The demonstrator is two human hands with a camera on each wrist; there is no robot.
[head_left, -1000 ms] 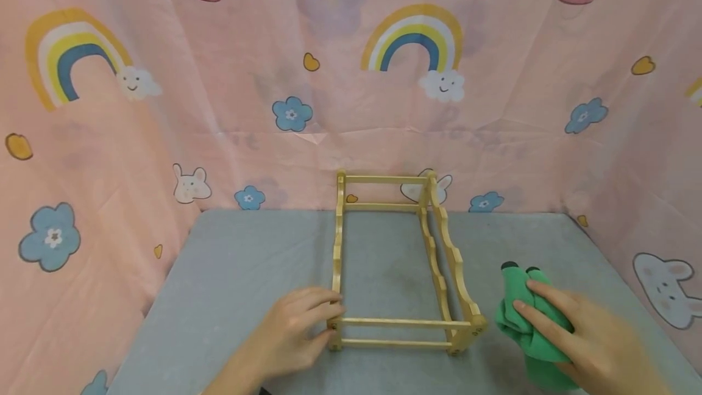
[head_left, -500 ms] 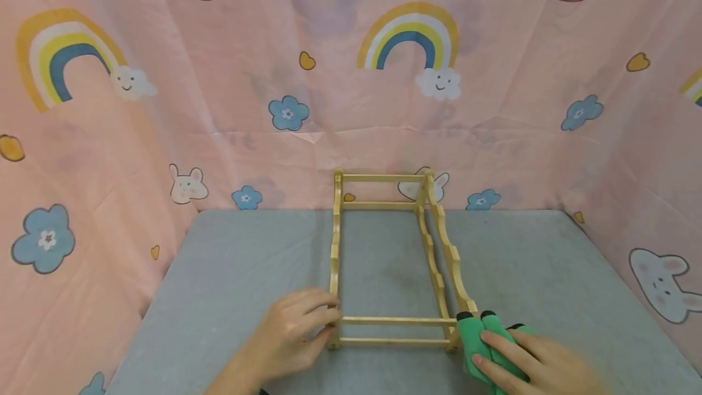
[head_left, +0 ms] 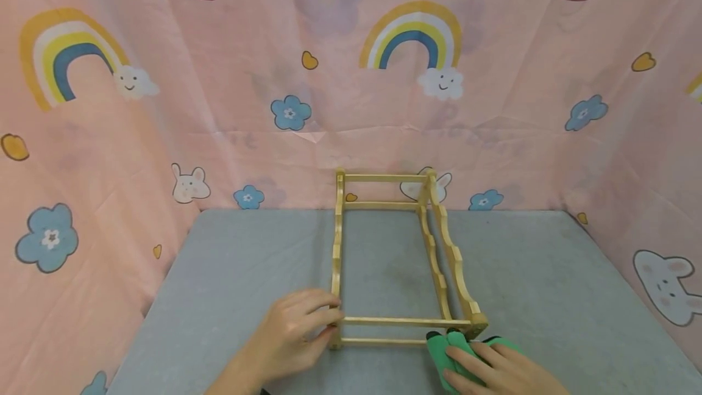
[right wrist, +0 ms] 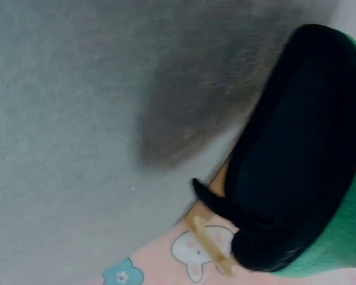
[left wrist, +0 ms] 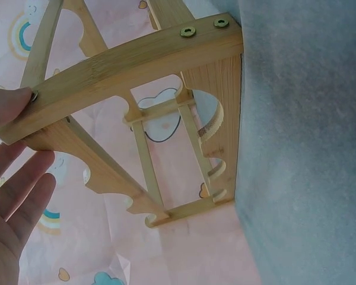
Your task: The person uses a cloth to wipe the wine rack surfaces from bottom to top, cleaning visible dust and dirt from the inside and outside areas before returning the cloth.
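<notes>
A light wooden rack [head_left: 403, 322] with scalloped side rails lies on the table, its far end by the back curtain. My left hand [head_left: 296, 331] holds its near-left corner. In the left wrist view the thumb lies on the upper end of the rack's end piece [left wrist: 136, 56], with fingers [left wrist: 24, 196] below it. At the near-right corner my right hand [head_left: 501, 370] grips a folded green cloth [head_left: 443, 358] with dark edging, which overlaps the lower crossbar. A large black part of the cloth [right wrist: 296, 154] fills the right of the right wrist view, hiding that hand.
Grey-blue covering lies over the table [head_left: 258, 255]. A pink curtain [head_left: 236, 47] printed with rainbows, flowers and rabbits hangs at the back and along both sides.
The right hand has brought the green cloth leftward and nearer to me, from right of the rack to its near-right corner. Left hand and rack have stayed put.
</notes>
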